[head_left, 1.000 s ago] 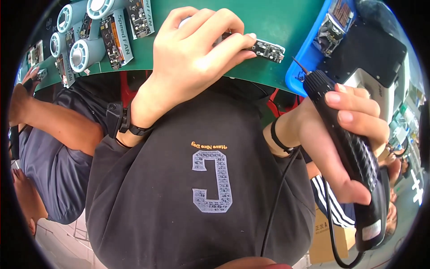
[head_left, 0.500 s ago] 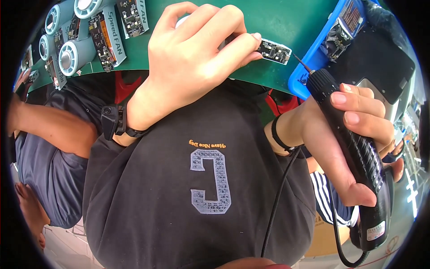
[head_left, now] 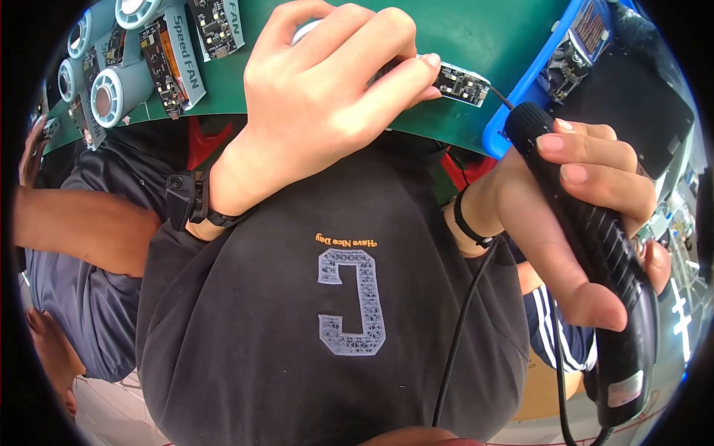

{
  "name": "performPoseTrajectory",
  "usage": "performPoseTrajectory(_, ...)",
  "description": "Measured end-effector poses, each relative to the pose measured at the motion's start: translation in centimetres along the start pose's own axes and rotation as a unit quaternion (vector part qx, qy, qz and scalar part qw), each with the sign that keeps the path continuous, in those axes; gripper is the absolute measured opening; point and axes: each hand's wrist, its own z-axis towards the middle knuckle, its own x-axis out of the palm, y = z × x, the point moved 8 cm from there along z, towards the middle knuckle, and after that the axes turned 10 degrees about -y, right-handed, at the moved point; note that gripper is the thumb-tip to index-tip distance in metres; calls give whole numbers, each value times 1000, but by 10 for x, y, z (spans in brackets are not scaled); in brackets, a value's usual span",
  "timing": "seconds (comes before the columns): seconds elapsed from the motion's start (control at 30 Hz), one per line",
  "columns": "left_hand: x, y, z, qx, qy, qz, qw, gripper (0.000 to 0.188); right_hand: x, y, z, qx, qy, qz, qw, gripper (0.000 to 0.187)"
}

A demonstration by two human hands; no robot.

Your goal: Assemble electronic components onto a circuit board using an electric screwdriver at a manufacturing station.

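My left hand (head_left: 331,85) is closed over a small handheld fan on the green table; a pale edge of its round head shows behind the fingers. Out past my thumb sticks the fan's handle, with a bare black circuit board (head_left: 462,85) facing up. In my right hand (head_left: 595,171) is a black corded electric screwdriver (head_left: 587,215), tilted so that its thin bit (head_left: 500,97) points up and left. The bit's tip is at the outer end of the circuit board; whether it touches, I cannot tell. Most of the fan is hidden under my left hand.
Several light-blue fans (head_left: 119,93) with exposed boards lie at the left of the green table (head_left: 297,134). A blue bin (head_left: 494,137) with dark parts stands at the right, beside a black panel (head_left: 632,111). A cord (head_left: 461,327) hangs by my right wrist. People sit on both sides.
The screwdriver has moved slightly up and left, bringing its bit from beside the board to the board's end. My left hand and the fan have shifted very little.
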Motion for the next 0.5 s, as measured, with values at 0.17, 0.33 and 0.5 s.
performPoseTrajectory(0.17,-1,-1,0,2,-10,2,1000,26,9,-1,-6,86,-64,21,994,72)
performPoseTrajectory(0.33,-2,-2,0,0,-21,-3,1000,26,8,-10,-8,90,-53,24,994,73)
performPoseTrajectory(0.5,-4,-6,3,1,-4,9,1000,24,-6,-2,-7,80,-104,30,991,73)
